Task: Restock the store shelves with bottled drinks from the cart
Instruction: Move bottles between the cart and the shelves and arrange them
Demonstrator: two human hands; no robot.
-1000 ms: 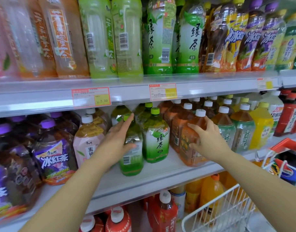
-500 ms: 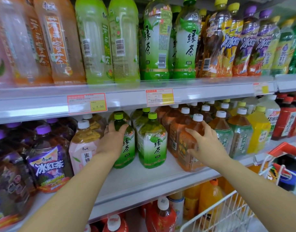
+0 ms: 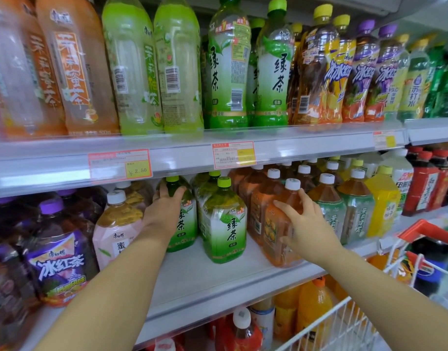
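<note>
Here, just left of the front green-tea bottle [image 3: 224, 224] on the middle shelf [image 3: 192, 282], the left hand [image 3: 164, 211] has its fingers [image 3: 178, 192] curled over the shoulder of a second green-tea bottle [image 3: 186, 224], which stands upright. Right of the front green-tea bottle, the right hand [image 3: 306, 224] clasps an orange tea bottle [image 3: 277, 239] at the shelf's edge, fingers [image 3: 285, 206] spread round its side. Further right and lower is the wire cart [image 3: 354, 325].
</note>
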